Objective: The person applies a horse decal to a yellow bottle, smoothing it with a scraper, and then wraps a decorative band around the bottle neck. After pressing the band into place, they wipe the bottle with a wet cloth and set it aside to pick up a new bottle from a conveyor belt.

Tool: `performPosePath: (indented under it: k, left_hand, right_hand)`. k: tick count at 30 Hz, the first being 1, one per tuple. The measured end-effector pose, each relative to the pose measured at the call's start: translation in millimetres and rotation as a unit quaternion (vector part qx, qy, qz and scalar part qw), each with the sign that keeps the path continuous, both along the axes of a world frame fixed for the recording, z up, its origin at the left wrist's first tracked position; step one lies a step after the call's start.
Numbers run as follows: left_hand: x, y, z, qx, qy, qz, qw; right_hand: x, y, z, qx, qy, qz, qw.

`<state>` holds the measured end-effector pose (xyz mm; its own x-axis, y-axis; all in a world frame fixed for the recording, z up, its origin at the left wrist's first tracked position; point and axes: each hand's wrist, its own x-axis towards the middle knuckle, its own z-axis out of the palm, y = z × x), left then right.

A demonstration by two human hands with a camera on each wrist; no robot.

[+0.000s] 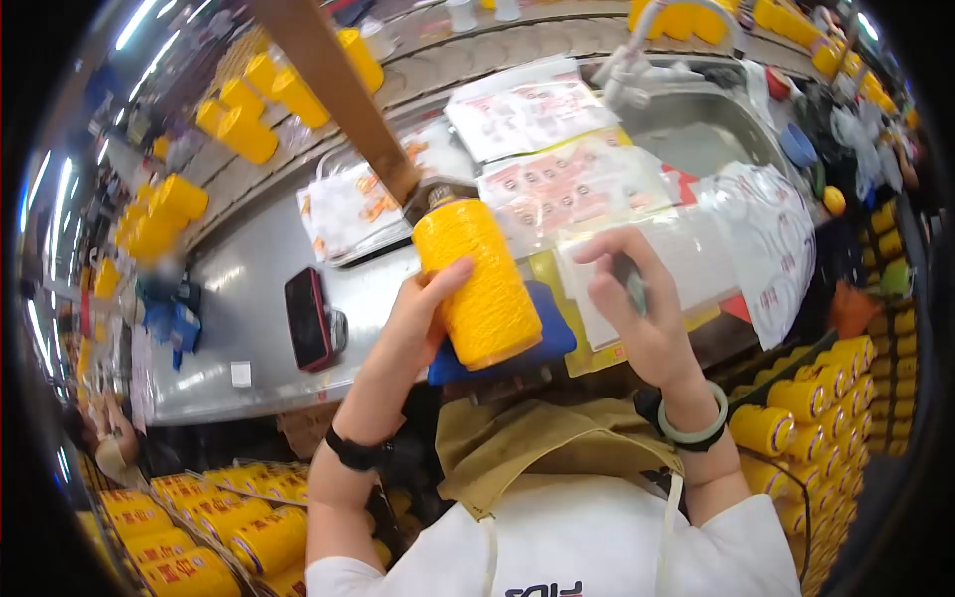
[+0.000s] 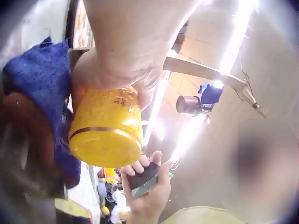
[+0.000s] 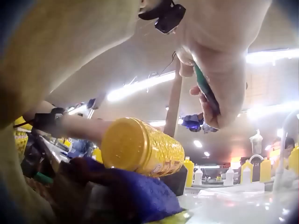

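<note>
My left hand [image 1: 420,316] grips a yellow textured bottle [image 1: 479,289], thumb along its side. The bottle's far end meets a dark fitting [image 1: 438,196] at the foot of a wooden post; how they join is hidden. Its flat yellow base [image 2: 105,148] faces the left wrist view. Beneath and beside the bottle is a blue cloth [image 1: 553,333]. To the right, my raised right hand [image 1: 647,318] holds a small dark and green piece [image 2: 144,181] in its palm, fingers curled round it, apart from the bottle. The right wrist view shows the piece's green edge [image 3: 200,78].
Printed sheets [image 1: 567,189] lie behind the bottle, near a sink [image 1: 696,124]. A phone [image 1: 309,318] is on the metal table at the left. The wooden post [image 1: 333,85] slants above the table. Yellow containers [image 1: 269,537] fill both lower sides.
</note>
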<state>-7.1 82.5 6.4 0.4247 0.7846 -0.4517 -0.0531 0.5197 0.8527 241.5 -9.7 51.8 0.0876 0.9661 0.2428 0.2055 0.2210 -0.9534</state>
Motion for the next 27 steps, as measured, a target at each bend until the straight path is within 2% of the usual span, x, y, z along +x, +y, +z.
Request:
performPosePath:
  k: [2, 3, 5, 6, 7, 8, 10, 11, 12, 13, 14, 15, 17, 18, 20, 22, 24, 25, 27]
  left_hand:
    - [4.1, -24.7, 1.5, -0.049, -0.189, 0.058, 0.979]
    - [2.5, -26.1, -4.0, -0.055, -0.235, 0.005, 0.970]
    - [8.2, -37.0, 5.6, -0.044, -0.260, -0.043, 0.964]
    - [12.3, -41.5, 11.0, -0.026, -0.263, -0.066, 0.962]
    - [14.6, -44.5, 14.2, -0.028, -0.265, -0.075, 0.961]
    - [16.4, -46.0, 17.1, 0.003, -0.247, -0.111, 0.963]
    - [19.7, -50.2, 25.1, 0.083, -0.180, -0.152, 0.968]
    - [20.4, -53.1, 30.8, 0.132, -0.138, -0.161, 0.968]
    - [21.3, -55.5, 39.0, 0.147, -0.124, -0.170, 0.966]
    - [25.3, -62.1, 49.4, 0.146, -0.132, -0.131, 0.972]
    - [31.1, -62.4, 60.2, 0.164, -0.100, -0.162, 0.968]
    - [28.0, -57.0, 59.5, 0.210, -0.071, -0.181, 0.958]
    - [36.5, -58.5, 51.4, 0.302, -0.032, -0.195, 0.932]
    - [43.2, -63.4, 49.1, 0.345, -0.015, -0.185, 0.920]
    - [63.1, -70.4, 50.7, 0.335, -0.006, -0.239, 0.911]
    - [90.7, -91.9, 59.6, 0.368, -0.050, -0.311, 0.875]
    - [114.1, -92.3, 73.9, 0.471, -0.083, -0.328, 0.815]
    - [117.5, -92.8, 73.3, 0.454, -0.093, -0.318, 0.827]
    - [119.0, -86.2, 70.9, 0.467, -0.083, -0.305, 0.826]
  right_hand:
    - [3.7, 12.0, 14.6, 0.078, 0.047, -0.016, 0.996]
    - [9.0, 18.7, 25.1, 0.110, 0.015, -0.013, 0.994]
    - [15.1, 40.7, 36.6, 0.177, -0.059, -0.014, 0.982]
    - [17.4, 49.4, 43.1, 0.176, -0.064, -0.023, 0.982]
    - [19.6, 56.2, 49.7, 0.128, -0.103, 0.030, 0.986]
    - [19.2, 57.8, 55.3, 0.078, -0.139, 0.082, 0.984]
    - [18.8, 51.0, 64.3, 0.103, -0.195, 0.089, 0.971]
    - [21.3, 50.5, 60.2, 0.177, -0.208, 0.084, 0.958]
    - [23.3, 37.9, 72.1, 0.158, -0.147, 0.121, 0.969]
    - [26.6, 28.1, 74.2, 0.191, -0.206, 0.078, 0.957]
    - [32.1, 10.8, 83.8, 0.174, -0.239, 0.056, 0.954]
    - [37.1, -2.3, 84.7, 0.163, -0.226, 0.080, 0.957]
    - [45.6, -44.7, 99.3, 0.096, -0.249, 0.063, 0.962]
    - [47.9, -65.8, 98.7, 0.111, -0.263, 0.025, 0.958]
    - [48.0, -101.9, 91.9, 0.107, -0.282, -0.059, 0.952]
    - [60.8, -153.7, 95.5, 0.101, -0.331, -0.152, 0.926]
    - [76.8, -214.8, 96.2, 0.110, -0.313, -0.286, 0.899]
    - [84.5, -252.6, 110.6, 0.068, -0.351, -0.354, 0.864]
    - [91.4, -330.1, 140.6, 0.005, -0.500, -0.442, 0.745]
